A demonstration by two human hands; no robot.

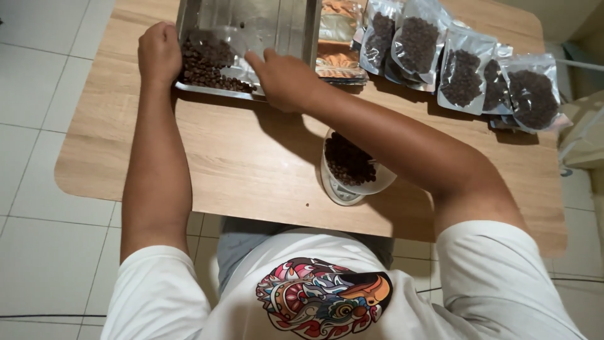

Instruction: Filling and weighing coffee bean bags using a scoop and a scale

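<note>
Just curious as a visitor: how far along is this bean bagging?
Done: several filled clear pouches line the table's far right. In hand: left hand and right hand work a pouch at the beans in the metal tray. Left: loose beans and a bowlful.

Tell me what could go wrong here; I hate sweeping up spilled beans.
The bowl of beans sits on a small scale near the table edge, right under the right forearm; a drop of the arm might tip it. The left hand and right hand work a clear pouch at the tray rim, so beans could roll out. One bean already lies loose.
</note>
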